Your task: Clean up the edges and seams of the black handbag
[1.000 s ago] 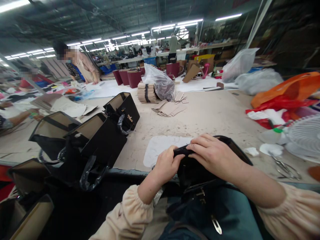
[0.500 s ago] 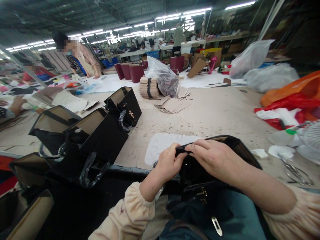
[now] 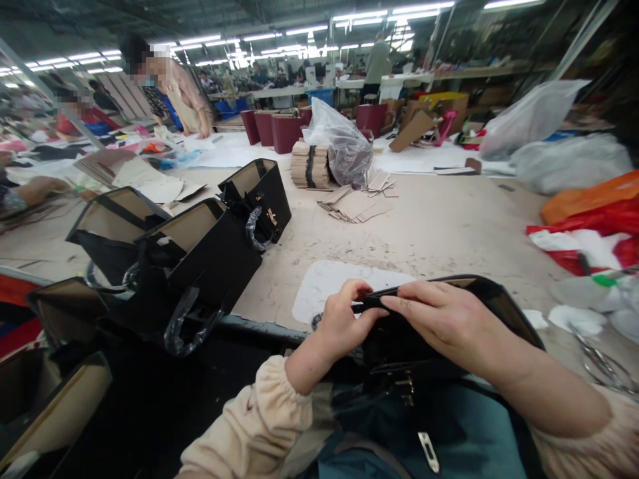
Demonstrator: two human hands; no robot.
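Little has changed: at the near edge of the counter [image 3: 449,223], the left hand [image 3: 340,327] and right hand [image 3: 452,324] still pinch the rim of a black bag [image 3: 382,342] between their fingers, so work apparently stays there.

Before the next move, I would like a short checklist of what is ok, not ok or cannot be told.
1. Left hand has the black bag by its edge, thumb on the near side: ok.
2. Right hand touches the same edge: ok.
3. Right thumb grips the edge: cannot tell, it is not clearly visible.
4. Scissors lie apart from both hands: ok, on the table to the right.
5. White sheet fully visible: not ok, the left hand covers part.
6. Bag's inner seam is neat: cannot tell, too hidden.
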